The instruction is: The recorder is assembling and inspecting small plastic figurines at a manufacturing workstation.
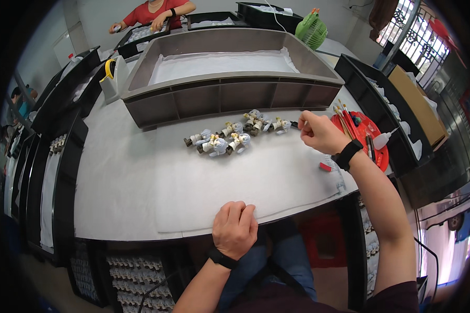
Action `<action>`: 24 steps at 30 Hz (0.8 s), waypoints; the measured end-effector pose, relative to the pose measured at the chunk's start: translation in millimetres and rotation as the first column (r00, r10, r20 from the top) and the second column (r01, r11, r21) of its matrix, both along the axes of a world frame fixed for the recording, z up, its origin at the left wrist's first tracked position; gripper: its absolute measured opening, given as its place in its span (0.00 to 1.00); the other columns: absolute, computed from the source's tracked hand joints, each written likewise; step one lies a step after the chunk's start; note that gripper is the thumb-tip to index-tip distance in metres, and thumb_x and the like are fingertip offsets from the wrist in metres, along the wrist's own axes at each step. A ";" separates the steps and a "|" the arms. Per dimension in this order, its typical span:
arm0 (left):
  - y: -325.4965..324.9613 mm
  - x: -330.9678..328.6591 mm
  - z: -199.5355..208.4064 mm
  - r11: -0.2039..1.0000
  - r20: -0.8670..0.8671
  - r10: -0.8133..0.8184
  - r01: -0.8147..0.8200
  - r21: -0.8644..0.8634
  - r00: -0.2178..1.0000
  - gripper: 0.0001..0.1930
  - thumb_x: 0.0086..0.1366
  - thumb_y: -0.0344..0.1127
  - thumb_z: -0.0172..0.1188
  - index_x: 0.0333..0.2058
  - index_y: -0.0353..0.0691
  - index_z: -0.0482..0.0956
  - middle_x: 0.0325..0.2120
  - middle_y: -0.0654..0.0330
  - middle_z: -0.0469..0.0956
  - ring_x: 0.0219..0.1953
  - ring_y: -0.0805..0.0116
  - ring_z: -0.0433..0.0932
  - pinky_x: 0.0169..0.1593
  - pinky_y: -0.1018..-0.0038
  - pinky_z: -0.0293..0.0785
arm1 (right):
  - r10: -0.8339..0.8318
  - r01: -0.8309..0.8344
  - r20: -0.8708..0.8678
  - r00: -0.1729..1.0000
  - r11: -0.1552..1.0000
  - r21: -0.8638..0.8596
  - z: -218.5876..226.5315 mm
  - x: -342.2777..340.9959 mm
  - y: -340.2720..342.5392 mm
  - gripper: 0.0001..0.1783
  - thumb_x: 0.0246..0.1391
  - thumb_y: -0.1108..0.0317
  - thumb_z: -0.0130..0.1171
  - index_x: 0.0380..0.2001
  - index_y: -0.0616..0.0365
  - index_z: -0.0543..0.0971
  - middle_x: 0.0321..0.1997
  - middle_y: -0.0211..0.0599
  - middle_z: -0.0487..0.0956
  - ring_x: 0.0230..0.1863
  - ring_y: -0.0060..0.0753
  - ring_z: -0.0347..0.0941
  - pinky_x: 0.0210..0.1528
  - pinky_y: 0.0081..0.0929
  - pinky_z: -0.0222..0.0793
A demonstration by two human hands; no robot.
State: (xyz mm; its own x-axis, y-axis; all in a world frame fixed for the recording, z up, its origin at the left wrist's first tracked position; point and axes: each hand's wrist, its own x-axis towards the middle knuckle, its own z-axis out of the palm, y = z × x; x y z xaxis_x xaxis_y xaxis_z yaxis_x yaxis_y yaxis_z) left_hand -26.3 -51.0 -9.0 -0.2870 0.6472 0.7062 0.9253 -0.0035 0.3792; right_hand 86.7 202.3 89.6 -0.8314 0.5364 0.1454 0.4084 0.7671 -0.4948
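Note:
Several small figurines (214, 143) with pale blue-grey hair, cream tops and dark legs lie in a loose group on the white sheet (193, 193). To the right of the group is my right hand (322, 131), its fingers pinched together. A small dark tip (294, 124) shows beside those fingers, close to the rightmost figurine (280, 125); I cannot tell what it belongs to. My left hand (235, 228) rests at the table's front edge, knuckles up and fingers curled together. Its palm side is hidden.
A big grey-brown bin (224, 96) lined with white stands behind the figurines. On the right are a red tray (380, 151) with brushes and a squeeze bottle (384, 139), and a small red block (325, 167). Black trays flank the table; a person (154, 15) works opposite.

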 end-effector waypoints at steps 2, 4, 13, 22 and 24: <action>-0.6 -0.4 -0.4 1.000 -0.001 0.007 -0.007 -0.003 1.000 0.09 0.42 0.25 0.56 0.28 0.40 0.75 0.26 0.61 0.69 0.30 0.62 0.71 0.31 0.71 0.67 | 0.131 -0.131 -0.002 0.991 0.991 0.016 -3.6 -15.9 -8.9 0.09 0.39 0.80 0.50 0.28 0.64 0.68 0.19 0.45 0.75 0.24 0.44 0.73 0.28 0.32 0.67; -1.2 -1.1 -1.0 1.000 0.001 0.014 -0.014 -0.007 1.000 0.10 0.42 0.25 0.56 0.28 0.40 0.75 0.26 0.61 0.69 0.30 0.62 0.71 0.31 0.71 0.67 | 0.139 -0.141 0.072 0.988 0.990 0.031 -10.3 -30.2 -19.2 0.09 0.39 0.80 0.52 0.29 0.63 0.69 0.20 0.44 0.75 0.26 0.45 0.73 0.30 0.32 0.67; 0.7 -2.8 -1.2 1.000 -0.013 0.004 -0.004 0.012 1.000 0.11 0.41 0.25 0.56 0.28 0.41 0.75 0.25 0.62 0.69 0.30 0.64 0.71 0.29 0.73 0.67 | 0.194 -0.239 0.195 0.961 0.941 0.239 -30.5 -38.8 -32.2 0.10 0.37 0.78 0.56 0.26 0.61 0.66 0.17 0.45 0.72 0.25 0.48 0.71 0.28 0.35 0.66; -0.4 -4.6 -3.2 1.000 -0.007 -0.013 0.013 0.020 1.000 0.11 0.41 0.25 0.56 0.28 0.40 0.76 0.25 0.62 0.69 0.30 0.64 0.71 0.29 0.74 0.68 | 0.122 -0.133 0.098 0.988 0.984 0.120 -10.9 -55.0 -28.5 0.12 0.36 0.81 0.51 0.29 0.61 0.64 0.19 0.45 0.72 0.25 0.51 0.70 0.29 0.36 0.65; -0.8 -4.6 -3.5 1.000 -0.013 -0.005 0.006 0.022 1.000 0.10 0.41 0.25 0.56 0.28 0.40 0.76 0.25 0.62 0.69 0.30 0.65 0.71 0.29 0.74 0.68 | 0.176 -0.183 0.063 0.982 0.973 0.139 -16.9 -59.1 -24.2 0.10 0.38 0.81 0.51 0.28 0.61 0.65 0.19 0.45 0.73 0.26 0.52 0.70 0.30 0.37 0.65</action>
